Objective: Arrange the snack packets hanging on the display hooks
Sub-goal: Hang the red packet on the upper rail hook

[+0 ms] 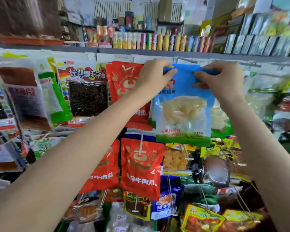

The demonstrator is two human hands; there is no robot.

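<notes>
You are pinching the blue snack packet (182, 104) by its top edge — left hand (151, 77) and right hand (224, 81) level at either corner, packet hanging long-axis down just under the shelf rail (107, 51).

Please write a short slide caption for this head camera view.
Both hands, left hand and right hand, hold blue snack packet by its top edge.

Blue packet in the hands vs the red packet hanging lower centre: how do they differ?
The blue plastic packet has a clear window showing pale contents; the red foil packet is opaque with gold print. The blue one sits in the top row, its top edge pinched by the left hand and right hand; the red one hangs untouched a row lower. Both are flat pouches facing outward.
</notes>
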